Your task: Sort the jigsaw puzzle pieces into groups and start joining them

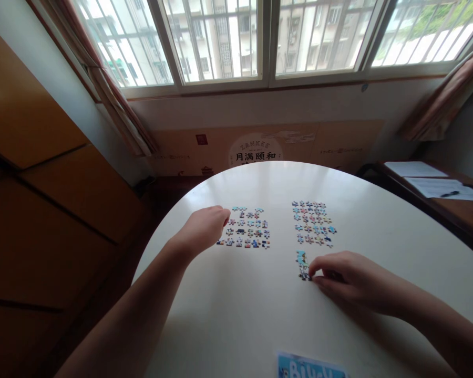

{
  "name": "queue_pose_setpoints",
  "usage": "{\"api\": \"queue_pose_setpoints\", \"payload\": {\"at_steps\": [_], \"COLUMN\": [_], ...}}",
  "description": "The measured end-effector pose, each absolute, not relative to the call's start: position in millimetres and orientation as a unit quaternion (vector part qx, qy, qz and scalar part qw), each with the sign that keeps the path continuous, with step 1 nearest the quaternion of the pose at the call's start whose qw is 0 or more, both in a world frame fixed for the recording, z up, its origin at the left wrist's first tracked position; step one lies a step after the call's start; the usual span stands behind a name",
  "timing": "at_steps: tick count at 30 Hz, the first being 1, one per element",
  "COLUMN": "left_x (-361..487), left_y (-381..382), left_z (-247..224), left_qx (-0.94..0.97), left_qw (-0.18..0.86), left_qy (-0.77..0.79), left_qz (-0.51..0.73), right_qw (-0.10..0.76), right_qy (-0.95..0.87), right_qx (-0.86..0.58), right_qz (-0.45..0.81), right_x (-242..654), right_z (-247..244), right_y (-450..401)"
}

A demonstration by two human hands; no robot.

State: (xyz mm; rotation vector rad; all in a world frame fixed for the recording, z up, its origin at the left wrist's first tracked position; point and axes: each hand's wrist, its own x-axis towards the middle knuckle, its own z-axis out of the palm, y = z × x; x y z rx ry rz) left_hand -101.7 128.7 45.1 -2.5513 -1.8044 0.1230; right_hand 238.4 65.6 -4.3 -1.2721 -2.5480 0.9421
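Jigsaw pieces lie in rows on a white round table, one group [250, 232] left of the middle and another group [308, 216] to the right. Below the right group is a small joined cluster [301, 258] with light blue and green parts. My right hand [339, 275] touches the lower right edge of this cluster, thumb and index finger pinched around a piece too small to make out. At the left edge of the left group is my left hand [207, 226], its fingers curled closed; what they hold, if anything, is hidden.
A blue printed sheet or box [309, 366] lies at the near edge of the white table [220, 310]. To the right stands a brown desk with papers [437, 187] and pens. Windows and curtains are behind, wooden cabinets at the left.
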Motion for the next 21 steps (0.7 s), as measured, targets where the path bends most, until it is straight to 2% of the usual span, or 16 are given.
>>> {"api": "queue_pose_setpoints", "payload": {"at_steps": [21], "left_x": [-93.2], "left_y": [132.5], "left_z": [38.4], "left_qx": [-0.785], "left_qw": [0.048], "left_qy": [-0.617], "left_qz": [-0.021], "right_qw": [0.079], "right_qy": [-0.847], "right_qx": [-0.419], "right_qz": [0.316], "right_x": [238.6], "right_z": [-3.0], "right_y": [64.0]}}
